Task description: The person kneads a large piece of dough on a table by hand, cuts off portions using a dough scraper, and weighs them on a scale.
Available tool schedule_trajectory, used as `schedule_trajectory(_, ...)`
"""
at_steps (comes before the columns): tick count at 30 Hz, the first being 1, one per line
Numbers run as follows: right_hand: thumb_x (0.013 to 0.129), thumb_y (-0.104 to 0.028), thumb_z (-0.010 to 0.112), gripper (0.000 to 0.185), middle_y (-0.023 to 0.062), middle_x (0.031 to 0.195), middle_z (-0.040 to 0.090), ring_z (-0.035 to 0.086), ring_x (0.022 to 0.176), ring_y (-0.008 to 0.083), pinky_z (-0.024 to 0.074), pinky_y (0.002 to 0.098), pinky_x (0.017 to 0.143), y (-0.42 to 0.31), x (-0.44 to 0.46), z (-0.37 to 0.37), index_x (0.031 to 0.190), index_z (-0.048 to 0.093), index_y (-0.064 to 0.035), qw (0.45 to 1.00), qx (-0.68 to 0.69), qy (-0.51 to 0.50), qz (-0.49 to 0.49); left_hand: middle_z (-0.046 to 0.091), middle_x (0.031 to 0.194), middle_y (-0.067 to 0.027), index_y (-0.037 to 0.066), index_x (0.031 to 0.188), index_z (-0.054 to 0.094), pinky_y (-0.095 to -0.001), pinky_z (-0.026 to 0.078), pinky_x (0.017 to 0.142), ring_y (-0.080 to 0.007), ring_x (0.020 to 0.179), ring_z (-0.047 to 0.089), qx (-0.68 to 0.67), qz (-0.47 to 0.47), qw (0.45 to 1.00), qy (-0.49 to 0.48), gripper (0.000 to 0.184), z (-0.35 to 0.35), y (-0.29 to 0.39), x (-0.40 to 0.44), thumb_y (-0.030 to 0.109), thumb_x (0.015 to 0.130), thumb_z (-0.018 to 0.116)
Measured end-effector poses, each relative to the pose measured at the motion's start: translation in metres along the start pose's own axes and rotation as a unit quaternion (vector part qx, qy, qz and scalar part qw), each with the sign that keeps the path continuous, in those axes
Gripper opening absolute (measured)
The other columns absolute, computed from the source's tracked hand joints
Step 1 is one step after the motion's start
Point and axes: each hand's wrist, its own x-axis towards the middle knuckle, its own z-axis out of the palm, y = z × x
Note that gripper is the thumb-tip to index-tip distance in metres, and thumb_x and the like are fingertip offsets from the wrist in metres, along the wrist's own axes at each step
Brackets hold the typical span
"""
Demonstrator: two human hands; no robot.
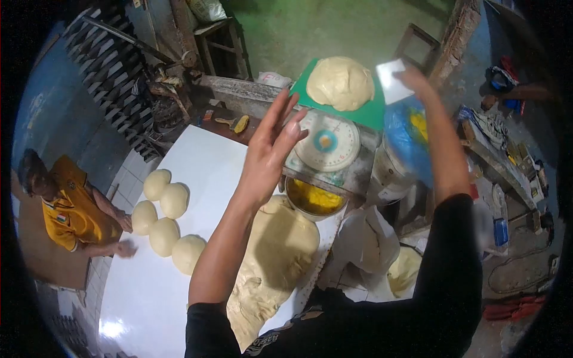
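Observation:
My left hand (277, 134) is raised with its fingers apart and nothing in it, beside the dial scale (327, 143). On the scale's green platform (371, 116) rests a large rounded lump of dough (341, 83). My right hand (415, 79) grips a white flat scraper (394, 81) just right of that lump. Below my left forearm a big slack mass of dough (280, 244) spreads over the white table (206, 155). Several round dough balls (164, 237) sit on the table to the left.
A metal pot with yellow fat (316, 197) stands below the scale. To the right is a bucket (391, 167) with blue plastic (406, 131). A co-worker in a yellow shirt (80, 206) stands at the table's left edge. A brush (240, 124) lies behind the table.

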Motion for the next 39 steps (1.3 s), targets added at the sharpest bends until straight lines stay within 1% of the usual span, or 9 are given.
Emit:
schedule_trajectory(5, 0.094, -0.021, 0.068, 0.041, 0.0112, 0.108, 0.074, 0.073, 0.085, 0.0202, 0.0594, 0.0349, 0.075, -0.07, -0.03, 0.077, 0.126, 0.064, 0.0051, 0.958, 0.21, -0.192, -0.025, 0.006, 0.172, -0.0144, 0.01, 0.165, 0.001, -0.0505, 0.034, 0.121, -0.0358, 0.156, 0.019, -0.237, -0.138, 0.961, 0.018, 0.104, -0.018, -0.048, 0.047, 0.072, 0.096, 0.049)
schedule_trajectory(11, 0.099, -0.024, 0.067, 0.045, 0.0092, 0.119, 0.071, 0.071, 0.102, 0.017, 0.0584, 0.0315, 0.087, -0.166, -0.145, 0.142, 0.137, 0.058, -0.0013, 0.82, 0.464, -0.305, -0.138, 0.019, 0.17, -0.0151, 0.015, 0.165, 0.014, -0.0606, 0.029, 0.121, -0.0381, 0.152, 0.029, -0.459, -0.086, 0.882, 0.063, 0.097, -0.049, -0.06, 0.013, 0.079, 0.095, 0.037)
schedule_trajectory(19, 0.098, -0.021, 0.069, 0.047, 0.0086, 0.117, 0.071, 0.069, 0.102, 0.0153, 0.0572, 0.0312, 0.091, -0.208, -0.382, 0.311, 0.139, 0.055, -0.0011, 0.526, 0.526, -0.665, -0.063, 0.039, 0.161, -0.0196, 0.009, 0.159, 0.034, -0.0588, 0.027, 0.123, -0.0398, 0.147, 0.039, -0.344, 0.077, 0.805, 0.478, 0.093, -0.188, 0.007, -0.386, 0.078, 0.097, 0.036)
schedule_trajectory(21, 0.097, -0.018, 0.069, 0.044, 0.0088, 0.115, 0.071, 0.068, 0.101, 0.0135, 0.0564, 0.0307, 0.089, -0.189, -0.445, 0.34, 0.136, 0.058, -0.0008, 0.572, 0.444, -0.688, -0.052, 0.03, 0.164, -0.0231, 0.009, 0.164, 0.016, -0.0602, 0.029, 0.121, -0.0398, 0.146, 0.039, -0.131, 0.018, 0.764, 0.631, 0.106, -0.212, 0.048, -0.526, 0.082, 0.092, 0.043)
schedule_trajectory(24, 0.096, -0.018, 0.07, 0.041, 0.0065, 0.113, 0.071, 0.066, 0.097, 0.0131, 0.0547, 0.0326, 0.087, -0.179, -0.549, 0.374, 0.131, 0.061, 0.0026, 0.642, 0.3, -0.703, -0.057, 0.039, 0.156, -0.0231, 0.008, 0.164, 0.014, -0.0456, 0.042, 0.113, -0.0366, 0.132, 0.053, 0.321, -0.16, 0.397, 0.845, 0.099, -0.219, 0.052, -0.697, 0.058, 0.095, 0.065)
schedule_trajectory(26, 0.097, -0.022, 0.069, 0.039, 0.0114, 0.109, 0.074, 0.072, 0.091, 0.0237, 0.056, 0.0384, 0.083, -0.17, -0.605, 0.41, 0.128, 0.062, 0.0007, 0.673, 0.232, -0.642, -0.284, 0.05, 0.147, -0.0284, 0.006, 0.163, 0.017, -0.0434, 0.047, 0.11, -0.0388, 0.134, 0.054, 0.278, -0.2, 0.577, 0.741, 0.101, -0.193, 0.028, -0.737, 0.049, 0.091, 0.073)
schedule_trajectory(29, 0.098, -0.023, 0.064, 0.032, 0.0203, 0.108, 0.073, 0.072, 0.091, 0.0377, 0.0558, 0.0438, 0.08, -0.188, -0.674, 0.445, 0.123, 0.064, -0.0029, 0.719, 0.09, -0.574, -0.381, 0.048, 0.15, -0.0291, 0.005, 0.162, 0.019, -0.0434, 0.043, 0.112, -0.0415, 0.134, 0.052, 0.281, -0.393, 0.599, 0.639, 0.111, -0.128, -0.067, -0.685, 0.048, 0.082, 0.082)
schedule_trajectory(32, 0.099, -0.024, 0.06, 0.027, 0.0251, 0.107, 0.069, 0.069, 0.092, 0.045, 0.0553, 0.0468, 0.077, -0.206, -0.706, 0.486, 0.117, 0.067, -0.0053, 0.693, -0.004, -0.47, -0.547, 0.03, 0.16, -0.0318, -0.008, 0.159, 0.015, -0.0489, 0.026, 0.123, -0.0444, 0.153, 0.023, 0.256, -0.346, 0.584, 0.688, 0.117, -0.07, -0.091, -0.617, 0.041, 0.078, 0.084)
schedule_trajectory(39, 0.09, -0.022, 0.064, 0.041, 0.0269, 0.109, 0.073, 0.073, 0.101, 0.0385, 0.0561, 0.044, 0.087, -0.225, -0.664, 0.488, 0.124, 0.065, 0.0006, 0.826, 0.097, -0.485, -0.27, 0.039, 0.158, -0.027, -0.005, 0.153, 0.035, -0.0552, 0.027, 0.12, -0.0464, 0.15, 0.028, 0.446, -0.209, 0.526, 0.693, 0.093, -0.107, -0.069, -0.641, 0.035, 0.082, 0.08)
